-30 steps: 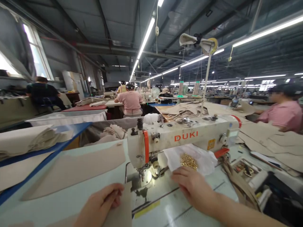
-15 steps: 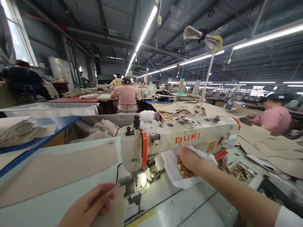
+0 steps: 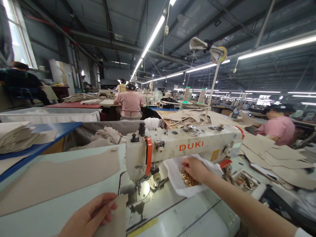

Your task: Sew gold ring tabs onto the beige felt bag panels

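A white DUKI sewing machine [image 3: 187,144] stands on the pale table [image 3: 192,214] in front of me. Under its arm lies a white plastic bag [image 3: 177,179] holding several small gold metal rings [image 3: 189,180]. My right hand [image 3: 196,168] reaches into that bag, fingers curled down onto the rings; what they hold is hidden. At the near left edge my left hand [image 3: 90,219] pinches the corner of a beige fabric piece [image 3: 116,219] lying beside the needle plate [image 3: 143,189].
A long beige fabric strip [image 3: 56,179] lies on the table's left. Folded fabric stacks [image 3: 14,136] sit on a blue-edged shelf. Cut beige pieces [image 3: 278,161] and a small parts tray [image 3: 245,181] are at the right. Other people [image 3: 129,103] work at tables behind.
My right hand went from the table in front of the bag forward into the bag and onto the gold rings. My left hand has kept its hold on the fabric piece.
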{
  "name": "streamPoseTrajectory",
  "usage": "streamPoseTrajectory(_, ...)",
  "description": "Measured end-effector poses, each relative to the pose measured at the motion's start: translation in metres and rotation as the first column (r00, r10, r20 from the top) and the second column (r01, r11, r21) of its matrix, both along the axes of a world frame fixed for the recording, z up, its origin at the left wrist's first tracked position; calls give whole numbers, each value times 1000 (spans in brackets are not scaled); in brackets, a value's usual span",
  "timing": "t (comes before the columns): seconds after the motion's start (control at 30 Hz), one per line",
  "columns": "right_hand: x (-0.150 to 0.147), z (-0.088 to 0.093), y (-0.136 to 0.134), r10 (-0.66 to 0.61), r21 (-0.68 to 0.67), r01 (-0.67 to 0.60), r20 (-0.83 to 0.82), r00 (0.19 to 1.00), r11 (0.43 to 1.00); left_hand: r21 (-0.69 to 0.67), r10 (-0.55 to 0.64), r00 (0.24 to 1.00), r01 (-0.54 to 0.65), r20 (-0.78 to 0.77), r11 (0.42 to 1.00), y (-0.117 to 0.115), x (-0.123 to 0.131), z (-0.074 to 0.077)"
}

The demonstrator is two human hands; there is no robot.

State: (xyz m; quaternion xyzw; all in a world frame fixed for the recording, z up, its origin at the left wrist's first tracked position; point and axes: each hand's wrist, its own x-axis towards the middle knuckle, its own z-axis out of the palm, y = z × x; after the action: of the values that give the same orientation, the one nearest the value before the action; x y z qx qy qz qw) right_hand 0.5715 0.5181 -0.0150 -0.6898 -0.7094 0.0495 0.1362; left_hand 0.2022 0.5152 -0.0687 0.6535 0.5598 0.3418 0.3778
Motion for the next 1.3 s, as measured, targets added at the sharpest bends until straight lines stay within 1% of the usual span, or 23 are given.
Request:
streamPoseTrajectory(0.1, 0, -2, -8, 33, 41, -29, -92, 995, 999, 18, -14, 1000, 14, 3, 1000, 5, -5, -12)
streamPoseTrajectory(0.17, 0, -3, -12, 45, 67, -35, -160, 986, 997, 14, -26, 1000, 26, -7, 1000, 7, -7, -15)
streamPoseTrajectory(0.3, 0, -6, -16, 73, 93, -47, -301, 951, 995, 15, -13, 1000, 13, -25, 1000, 6, -7, -15)
streamPoseTrajectory(0.43, -1, -10, -16, 85, 81, -55, -424, 902, 995, -3, -19, 998, 19, -52, 1000, 5, -6, -14)
streamPoseTrajectory(0.63, -3, -16, -16, 74, 56, -52, -536, 841, 997, -8, -49, 986, 48, -160, 999, 6, -7, -15)
streamPoseTrajectory(0.73, -3, -16, -16, 61, 48, -42, -577, 815, 998, -21, -50, 982, 47, -182, 999, 4, -4, -9)
streamPoseTrajectory(0.87, -11, -12, -24, 76, 62, -47, -639, 766, 997, -31, -51, 983, 46, -176, 998, -8, 6, 14)
streamPoseTrajectory(0.97, -37, -9, -45, 140, 112, -87, -682, 717, 990, -15, -83, 988, 82, -131, 997, -24, 15, 29)
streamPoseTrajectory(1.03, -64, -10, -63, 212, 147, -153, -709, 672, 977, -5, -132, 988, 132, -74, 991, -34, 20, 32)
streamPoseTrajectory(1.1, -96, -14, -78, 280, 175, -230, -761, 585, 957, 14, -183, 982, 184, -46, 983, -43, 24, 32)
streamPoseTrajectory(1.17, -127, -21, -82, 269, 155, -252, -807, 525, 955, 33, -216, 975, 218, -60, 975, -49, 25, 30)
streamPoseTrajectory(1.2, -141, -26, -80, 240, 138, -234, -839, 489, 962, 44, -221, 973, 224, -72, 974, -51, 26, 29)
streamPoseTrajectory(1.3, -169, -40, -64, 153, 87, -197, -924, 350, 977, 77, -212, 973, 219, -94, 973, -54, 25, 28)
